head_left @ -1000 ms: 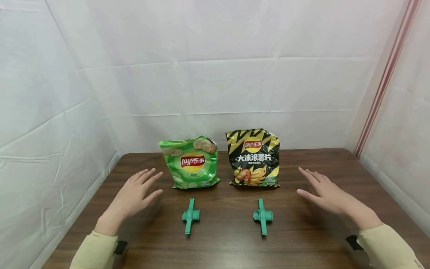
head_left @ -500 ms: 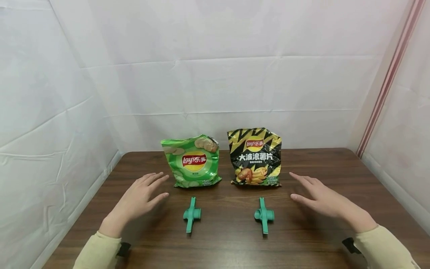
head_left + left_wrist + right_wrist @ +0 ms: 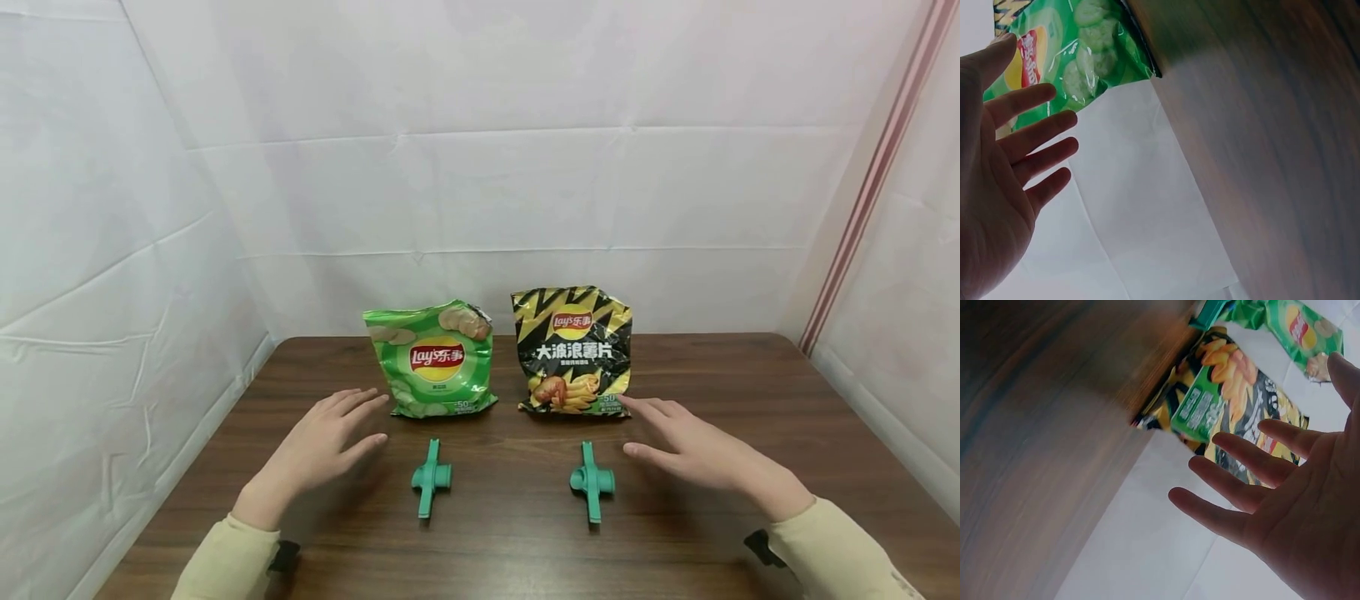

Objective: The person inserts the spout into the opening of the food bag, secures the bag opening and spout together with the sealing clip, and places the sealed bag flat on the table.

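A green bag of potato chips [image 3: 435, 362] stands upright on the table, left of centre. Beside it on the right stands a black and yellow bag of potato chips [image 3: 573, 354]. In front of each bag lies a teal bag clip with a round spout, the left clip [image 3: 431, 477] and the right clip [image 3: 592, 482]. My left hand [image 3: 322, 446] hovers left of the green bag with its fingers spread and holds nothing. Near the lower right corner of the black bag is my right hand [image 3: 693, 446], fingers extended, palm bare in the right wrist view.
The brown wooden table [image 3: 510, 558] carries the bags and clips. White sheeting [image 3: 480, 192] hangs behind it and along both sides, with a reddish stripe [image 3: 873, 183] at the right corner.
Both hands have moved inward, the right one farther, from well off the black bag to its lower right corner. The view has shifted slightly; the bags and clips stay in place.
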`<state>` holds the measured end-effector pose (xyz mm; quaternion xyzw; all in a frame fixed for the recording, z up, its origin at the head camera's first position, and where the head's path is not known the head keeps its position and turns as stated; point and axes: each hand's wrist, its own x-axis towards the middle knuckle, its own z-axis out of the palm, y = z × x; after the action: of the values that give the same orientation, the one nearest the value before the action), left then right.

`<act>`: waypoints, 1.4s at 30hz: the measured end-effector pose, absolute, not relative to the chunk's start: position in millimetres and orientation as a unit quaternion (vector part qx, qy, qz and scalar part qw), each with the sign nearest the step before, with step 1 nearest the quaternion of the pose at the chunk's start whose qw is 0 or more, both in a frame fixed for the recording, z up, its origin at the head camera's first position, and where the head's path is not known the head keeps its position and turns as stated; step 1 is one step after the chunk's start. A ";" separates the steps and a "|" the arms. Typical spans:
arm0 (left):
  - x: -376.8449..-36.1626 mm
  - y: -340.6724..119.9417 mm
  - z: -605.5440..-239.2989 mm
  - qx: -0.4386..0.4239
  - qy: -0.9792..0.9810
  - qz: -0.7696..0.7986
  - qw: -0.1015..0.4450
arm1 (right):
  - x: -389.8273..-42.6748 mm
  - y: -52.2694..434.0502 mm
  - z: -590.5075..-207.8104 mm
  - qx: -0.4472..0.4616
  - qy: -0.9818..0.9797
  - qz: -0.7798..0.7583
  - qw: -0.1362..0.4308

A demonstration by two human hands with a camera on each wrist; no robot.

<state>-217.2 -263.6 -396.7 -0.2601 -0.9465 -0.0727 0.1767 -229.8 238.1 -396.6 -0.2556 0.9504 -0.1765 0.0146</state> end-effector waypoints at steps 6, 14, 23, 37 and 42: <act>-218.4 -260.0 -396.6 -0.272 -0.942 -0.076 0.183 | -231.1 222.4 -392.3 -0.264 0.948 -0.175 0.038; -220.5 -256.9 -397.3 -0.274 -0.942 -0.076 0.176 | -231.3 202.7 -385.3 -0.294 0.937 -0.178 0.058; -223.2 -253.7 -398.6 -0.279 -0.942 -0.071 0.170 | -237.2 182.6 -382.7 -0.326 0.926 -0.173 0.080; -224.2 -250.1 -396.1 -0.279 -0.943 -0.067 0.167 | -246.8 154.1 -376.1 -0.372 0.908 -0.155 0.112; -224.6 -249.8 -399.7 -0.282 -0.944 -0.068 0.160 | -249.5 143.6 -377.2 -0.390 0.903 -0.139 0.115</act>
<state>-224.6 -249.8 -399.7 -0.2815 -0.9436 -0.0684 0.1601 -249.5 143.6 -377.2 -0.3901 0.9029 -0.1391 0.1154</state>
